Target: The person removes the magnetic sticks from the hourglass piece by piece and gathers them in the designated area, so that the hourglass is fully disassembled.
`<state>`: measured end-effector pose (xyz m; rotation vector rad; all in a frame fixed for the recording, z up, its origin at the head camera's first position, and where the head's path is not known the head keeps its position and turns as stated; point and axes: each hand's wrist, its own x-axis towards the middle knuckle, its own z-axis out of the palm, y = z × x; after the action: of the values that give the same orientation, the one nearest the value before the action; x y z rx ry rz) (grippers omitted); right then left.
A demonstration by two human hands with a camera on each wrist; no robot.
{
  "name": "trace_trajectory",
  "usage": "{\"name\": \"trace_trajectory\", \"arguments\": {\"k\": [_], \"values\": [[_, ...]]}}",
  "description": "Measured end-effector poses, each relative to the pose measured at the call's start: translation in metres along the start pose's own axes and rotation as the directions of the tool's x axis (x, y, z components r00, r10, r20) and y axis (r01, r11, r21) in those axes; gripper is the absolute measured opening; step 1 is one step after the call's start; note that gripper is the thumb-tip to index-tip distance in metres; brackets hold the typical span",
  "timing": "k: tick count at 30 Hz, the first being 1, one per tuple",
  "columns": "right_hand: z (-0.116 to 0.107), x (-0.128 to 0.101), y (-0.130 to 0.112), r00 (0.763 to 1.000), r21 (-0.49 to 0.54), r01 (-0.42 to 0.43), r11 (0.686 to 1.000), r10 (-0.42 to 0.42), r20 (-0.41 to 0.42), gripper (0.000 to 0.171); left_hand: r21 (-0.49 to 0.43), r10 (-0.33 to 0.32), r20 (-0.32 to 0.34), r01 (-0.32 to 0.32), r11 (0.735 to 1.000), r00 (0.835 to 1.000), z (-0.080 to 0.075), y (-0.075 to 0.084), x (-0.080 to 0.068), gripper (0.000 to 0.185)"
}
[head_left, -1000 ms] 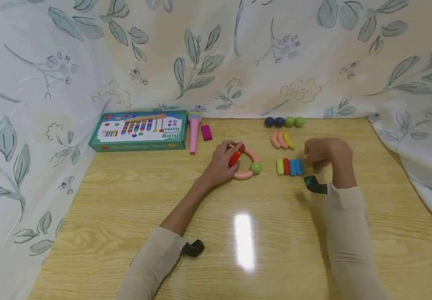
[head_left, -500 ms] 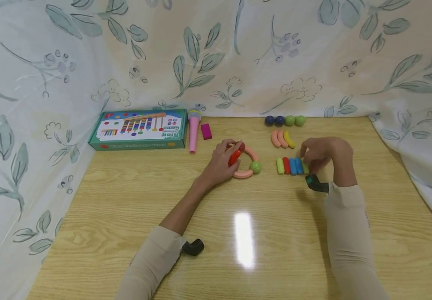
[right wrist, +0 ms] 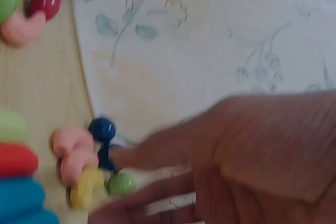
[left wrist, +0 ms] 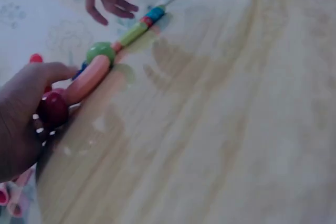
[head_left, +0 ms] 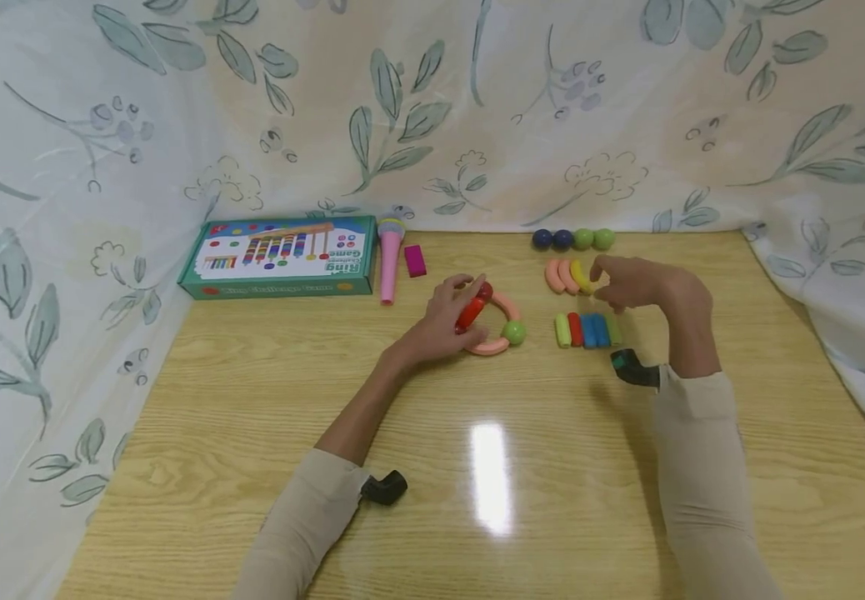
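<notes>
My left hand [head_left: 440, 321] grips a toy ring made of pink curved pieces [head_left: 507, 305], a green ball [head_left: 513, 332], dark red balls [left wrist: 53, 109] and a red piece [head_left: 470, 313]. Thumb and index finger lie around the red side; the other fingers are partly hidden. My right hand [head_left: 631, 282] hovers with spread fingers at the yellow curved piece [head_left: 582, 275], overlapping its right end in the head view. Two loose pink curved pieces [head_left: 556, 276] lie beside the yellow one. In the right wrist view the thumb and fingers reach past the yellow piece [right wrist: 86, 188], holding nothing.
Dark blue balls [head_left: 542, 239] and green balls [head_left: 603, 239] line up by the curtain. Below my right hand lies a row of cylinders, including a red one [head_left: 576, 329] and blue ones [head_left: 595, 331]. A game box [head_left: 278, 257], pink microphone [head_left: 390, 262] and magenta block [head_left: 415, 260] stand back left.
My right hand laid a green cylinder at the right end of the row, let go and moved up to the yellow curved piece. The left hand shifted slightly on the ring.
</notes>
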<state>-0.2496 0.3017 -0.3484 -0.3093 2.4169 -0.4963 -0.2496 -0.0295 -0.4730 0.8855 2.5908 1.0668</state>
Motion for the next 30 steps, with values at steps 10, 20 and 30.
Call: {"name": "trace_trajectory", "arguments": {"k": [10, 20, 30], "values": [[0.036, 0.038, -0.076, 0.89, -0.023, 0.441, 0.897, -0.441, -0.113, 0.046, 0.325, -0.019, 0.08, -0.008, 0.946, 0.997, -0.013, -0.012, -0.007, 0.092], [0.067, 0.064, -0.107, 0.799, -0.099, 0.569, 0.817, -0.577, -0.169, 0.029, 0.363, 0.009, -0.005, -0.006, 0.932, 1.0, -0.001, -0.012, -0.005, 0.088], [0.073, 0.076, -0.103, 0.754, -0.025, 0.632, 0.774, -0.622, -0.211, 0.029, 0.397, 0.014, -0.005, -0.011, 0.918, 1.0, -0.002, -0.012, -0.005, 0.089]]}}
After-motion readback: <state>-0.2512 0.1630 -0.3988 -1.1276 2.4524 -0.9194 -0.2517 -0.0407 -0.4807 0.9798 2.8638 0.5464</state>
